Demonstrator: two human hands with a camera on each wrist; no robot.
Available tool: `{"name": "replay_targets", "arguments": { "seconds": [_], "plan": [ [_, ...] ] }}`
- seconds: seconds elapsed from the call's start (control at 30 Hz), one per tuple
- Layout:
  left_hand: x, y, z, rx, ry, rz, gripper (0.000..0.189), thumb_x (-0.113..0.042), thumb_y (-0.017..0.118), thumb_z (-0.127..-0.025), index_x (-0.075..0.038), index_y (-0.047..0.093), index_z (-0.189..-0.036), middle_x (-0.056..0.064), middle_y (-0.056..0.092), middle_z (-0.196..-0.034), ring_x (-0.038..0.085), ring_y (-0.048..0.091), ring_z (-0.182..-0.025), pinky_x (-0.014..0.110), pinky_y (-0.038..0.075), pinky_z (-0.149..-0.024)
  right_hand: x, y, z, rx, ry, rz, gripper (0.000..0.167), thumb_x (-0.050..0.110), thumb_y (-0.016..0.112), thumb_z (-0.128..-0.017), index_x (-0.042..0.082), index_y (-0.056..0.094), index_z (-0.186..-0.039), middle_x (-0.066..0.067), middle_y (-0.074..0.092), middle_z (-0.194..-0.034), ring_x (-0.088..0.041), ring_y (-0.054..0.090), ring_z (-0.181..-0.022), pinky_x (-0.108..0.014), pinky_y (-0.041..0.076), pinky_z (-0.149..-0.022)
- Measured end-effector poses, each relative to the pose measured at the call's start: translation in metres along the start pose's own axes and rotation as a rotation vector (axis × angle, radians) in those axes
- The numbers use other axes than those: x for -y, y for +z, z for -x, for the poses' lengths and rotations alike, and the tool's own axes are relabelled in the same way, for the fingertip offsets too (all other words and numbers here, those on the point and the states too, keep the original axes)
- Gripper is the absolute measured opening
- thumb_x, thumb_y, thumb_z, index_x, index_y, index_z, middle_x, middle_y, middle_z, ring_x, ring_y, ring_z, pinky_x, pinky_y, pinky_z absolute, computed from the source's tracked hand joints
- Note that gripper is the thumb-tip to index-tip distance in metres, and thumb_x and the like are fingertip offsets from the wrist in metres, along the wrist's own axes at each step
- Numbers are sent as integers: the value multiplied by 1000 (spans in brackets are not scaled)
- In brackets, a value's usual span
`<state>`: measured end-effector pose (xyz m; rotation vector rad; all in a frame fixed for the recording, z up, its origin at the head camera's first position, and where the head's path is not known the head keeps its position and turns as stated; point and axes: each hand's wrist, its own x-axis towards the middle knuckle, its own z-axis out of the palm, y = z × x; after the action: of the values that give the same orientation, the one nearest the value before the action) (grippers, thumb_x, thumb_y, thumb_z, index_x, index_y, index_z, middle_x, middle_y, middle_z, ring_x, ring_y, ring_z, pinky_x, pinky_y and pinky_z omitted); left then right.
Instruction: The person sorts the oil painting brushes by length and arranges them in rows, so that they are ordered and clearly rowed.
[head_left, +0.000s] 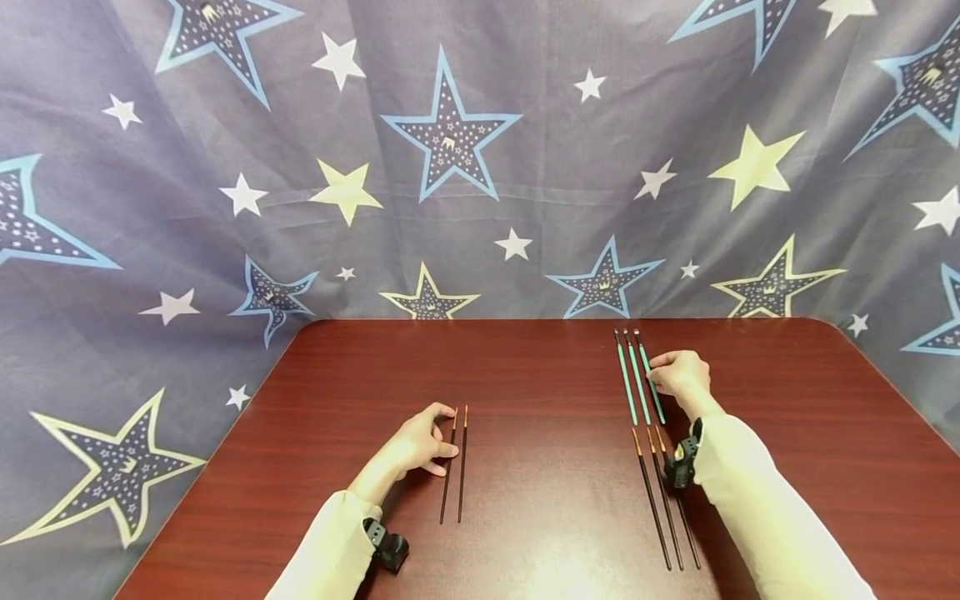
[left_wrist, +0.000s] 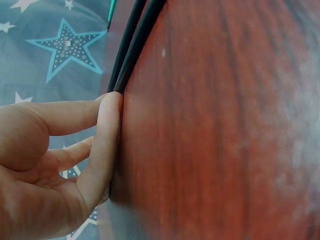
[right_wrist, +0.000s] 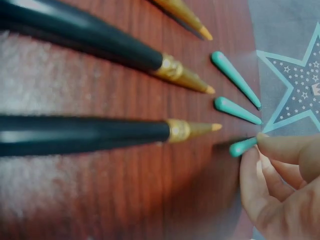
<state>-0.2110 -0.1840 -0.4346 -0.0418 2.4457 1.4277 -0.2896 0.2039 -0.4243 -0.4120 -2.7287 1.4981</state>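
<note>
My left hand [head_left: 416, 442] is at the left of two thin black paintbrushes [head_left: 462, 467], with thumb and a finger pinching its handle. In the left wrist view the black handles [left_wrist: 135, 45] run up from those fingertips. My right hand [head_left: 682, 377] pinches the rightmost of three turquoise-handled brushes [head_left: 652, 383], which have dark necks and small pale tips. Its rounded handle end [right_wrist: 242, 147] sticks out of the fingers in the right wrist view. Below them, beneath my right wrist, lie three black paintbrushes [head_left: 656, 500] with gold ferrules and orange tips.
The brushes lie on a reddish-brown wooden table [head_left: 337, 367] with rounded far corners. A grey star-patterned cloth [head_left: 555, 192] hangs behind it and along the sides. Black wrist cameras [head_left: 386, 546] are strapped over both pale sleeves [head_left: 765, 500].
</note>
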Motion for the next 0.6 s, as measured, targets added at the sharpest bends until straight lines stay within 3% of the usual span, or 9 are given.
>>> {"name": "replay_targets", "arguments": {
  "seconds": [0.27, 0.6],
  "plan": [
    [0, 0, -1, 12, -6, -4, 55, 5, 66, -77, -9, 45, -126, 7, 40, -76, 13, 50, -48, 31, 57, -48, -1, 1, -2, -30, -22, 84, 27, 2, 62, -76, -5, 65, -101, -19, 67, -88, -9, 64, -56, -25, 58, -57],
    [0, 0, -1, -4, 1, 18, 56, 8, 66, -75, -7, 45, -125, 7, 40, -76, 14, 50, -49, 30, 57, -46, -4, 2, -6, -11, -27, 65, 27, 6, 63, -80, -6, 64, -104, -21, 68, -89, -16, 67, -64, -25, 59, -59]
  ]
}}
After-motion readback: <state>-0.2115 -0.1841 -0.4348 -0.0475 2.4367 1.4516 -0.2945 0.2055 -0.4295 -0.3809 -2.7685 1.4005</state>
